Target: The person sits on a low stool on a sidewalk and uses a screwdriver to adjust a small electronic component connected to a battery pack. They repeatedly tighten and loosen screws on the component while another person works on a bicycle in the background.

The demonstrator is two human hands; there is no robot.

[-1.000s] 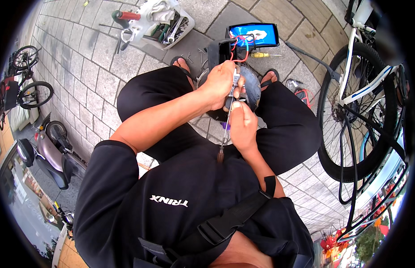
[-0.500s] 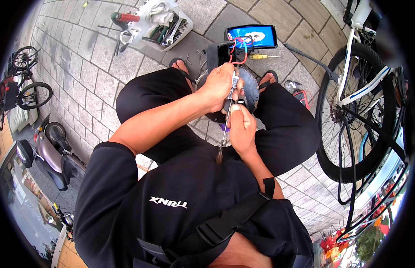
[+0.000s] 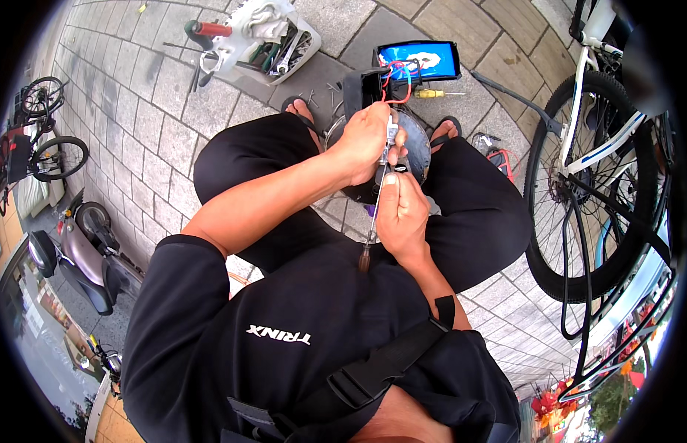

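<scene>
My left hand (image 3: 362, 148) is closed around a small grey-silver part (image 3: 392, 133), its fingers curled in front of me. Just below, my right hand (image 3: 402, 218) is closed, thumb and fingers pinching the shaft of a long thin screwdriver (image 3: 365, 258). The brown handle of this tool points back and touches my shirt, while its tip reaches up to the silver part. Both hands are above a round grey basin (image 3: 417, 140) between my knees. A black open case (image 3: 362, 92) with red and blue wires (image 3: 407, 88) stands beyond my left hand. What my fingertips cover is hidden.
A blue-topped black box (image 3: 425, 60) lies farther off, beside a yellow-handled screwdriver (image 3: 430, 94). A white tool bin (image 3: 303, 55) holds wrenches and cloth. On the right stands a bicycle (image 3: 572, 170). A red-edged device (image 3: 501, 162) rests near my right knee; a scooter (image 3: 81, 255) is far left.
Hardly anything differs. Both hands keep their grips on the silver part and the screwdriver, with only a slight shift to the right in the picture.
</scene>
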